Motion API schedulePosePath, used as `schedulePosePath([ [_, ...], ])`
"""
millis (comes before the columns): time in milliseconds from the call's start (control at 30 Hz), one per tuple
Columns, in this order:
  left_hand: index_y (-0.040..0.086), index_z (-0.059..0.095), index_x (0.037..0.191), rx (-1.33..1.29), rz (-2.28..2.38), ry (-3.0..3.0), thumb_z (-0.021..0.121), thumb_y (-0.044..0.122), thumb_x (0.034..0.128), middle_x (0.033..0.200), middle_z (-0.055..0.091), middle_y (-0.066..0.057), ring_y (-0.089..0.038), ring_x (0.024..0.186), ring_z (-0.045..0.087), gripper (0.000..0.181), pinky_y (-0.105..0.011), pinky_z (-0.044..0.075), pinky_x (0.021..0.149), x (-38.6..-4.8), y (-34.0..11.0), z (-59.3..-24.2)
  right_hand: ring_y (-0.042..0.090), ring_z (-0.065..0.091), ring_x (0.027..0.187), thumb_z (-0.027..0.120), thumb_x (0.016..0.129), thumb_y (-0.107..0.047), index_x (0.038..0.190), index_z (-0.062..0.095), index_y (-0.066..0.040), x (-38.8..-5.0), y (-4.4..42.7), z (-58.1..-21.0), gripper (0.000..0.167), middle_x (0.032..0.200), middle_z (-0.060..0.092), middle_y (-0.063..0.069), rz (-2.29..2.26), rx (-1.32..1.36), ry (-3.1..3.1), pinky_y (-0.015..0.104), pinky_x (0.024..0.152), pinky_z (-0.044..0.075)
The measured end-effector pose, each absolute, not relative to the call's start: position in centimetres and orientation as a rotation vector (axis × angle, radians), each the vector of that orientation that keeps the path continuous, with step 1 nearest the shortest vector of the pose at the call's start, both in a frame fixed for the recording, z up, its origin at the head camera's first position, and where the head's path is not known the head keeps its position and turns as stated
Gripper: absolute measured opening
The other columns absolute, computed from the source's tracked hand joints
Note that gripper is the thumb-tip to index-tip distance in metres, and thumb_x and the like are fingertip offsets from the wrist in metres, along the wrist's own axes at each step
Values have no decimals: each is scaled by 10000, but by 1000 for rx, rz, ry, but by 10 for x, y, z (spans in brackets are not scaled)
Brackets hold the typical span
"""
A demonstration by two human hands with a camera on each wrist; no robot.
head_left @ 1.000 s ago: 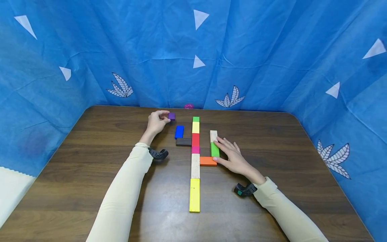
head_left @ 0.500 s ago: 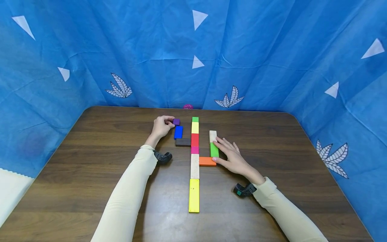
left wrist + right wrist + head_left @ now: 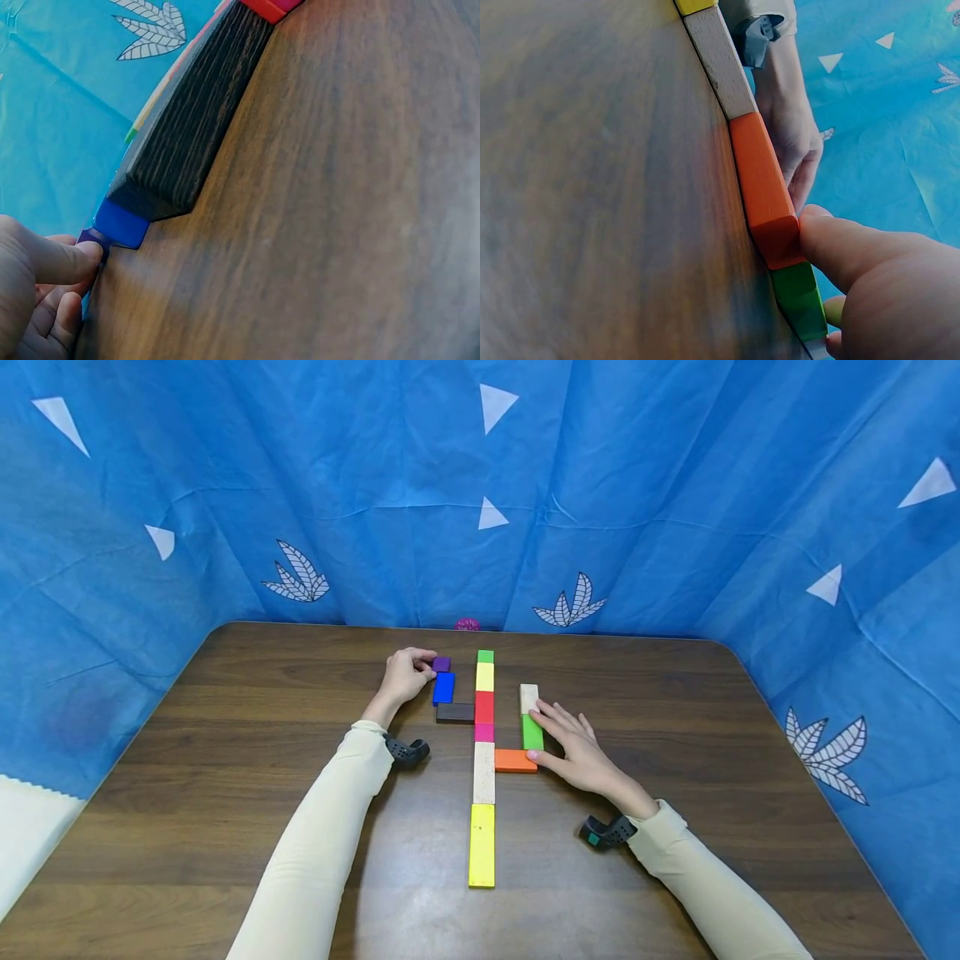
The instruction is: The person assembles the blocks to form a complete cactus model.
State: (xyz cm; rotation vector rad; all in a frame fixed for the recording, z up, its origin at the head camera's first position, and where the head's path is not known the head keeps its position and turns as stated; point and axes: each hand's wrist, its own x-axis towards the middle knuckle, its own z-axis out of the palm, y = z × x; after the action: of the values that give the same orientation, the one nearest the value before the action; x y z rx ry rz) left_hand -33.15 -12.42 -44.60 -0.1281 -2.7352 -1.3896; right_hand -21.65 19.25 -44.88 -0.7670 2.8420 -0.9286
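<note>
My left hand [image 3: 407, 675] pinches a small purple block [image 3: 442, 664] between thumb and fingers. That block sits at the far end of a blue block [image 3: 444, 687], seemingly touching it. A black block [image 3: 455, 713] joins the blue one to a red block [image 3: 484, 707] in the central row. With fingers spread, my right hand [image 3: 577, 752] rests along the right branch. Its thumb touches the end of an orange block [image 3: 765, 187], and its other fingers lie against a green block [image 3: 532, 735] and a pale wooden block [image 3: 528, 696].
The central row also has a small green block [image 3: 486, 656], a pale yellow block [image 3: 485, 677], a magenta block [image 3: 484, 732], a plain wooden block [image 3: 484, 772] and a long yellow block [image 3: 482, 845]. A blue curtain [image 3: 405, 552] hangs behind the brown table [image 3: 247, 735].
My left hand has moved right and nearer with the purple block, bringing it to the far end of the blue block. The right hand has stayed in place.
</note>
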Motion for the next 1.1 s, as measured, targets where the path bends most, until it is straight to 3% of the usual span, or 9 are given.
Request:
schedulePosePath([
  [300, -15, 668, 1218, -140, -1399, -2708, 631, -60, 880, 1149, 651, -197, -299, 932, 655, 343, -388, 541, 845, -330, -122, -449, 410, 187, 1485, 662, 923, -346, 1505, 390, -110, -216, 191, -450, 684, 1611, 265, 118, -939, -768, 2839, 688, 1144, 20],
  [1100, -4, 694, 1185, -176, -1378, -2667, 613, -43, 894, 1200, 658, -177, -272, 899, 641, 304, -361, 533, 820, -329, -119, -452, 403, 180, 1489, 660, 926, -346, 1507, 385, -112, -218, 192, -449, 685, 1615, 258, 113, -924, -773, 2838, 686, 1144, 23],
])
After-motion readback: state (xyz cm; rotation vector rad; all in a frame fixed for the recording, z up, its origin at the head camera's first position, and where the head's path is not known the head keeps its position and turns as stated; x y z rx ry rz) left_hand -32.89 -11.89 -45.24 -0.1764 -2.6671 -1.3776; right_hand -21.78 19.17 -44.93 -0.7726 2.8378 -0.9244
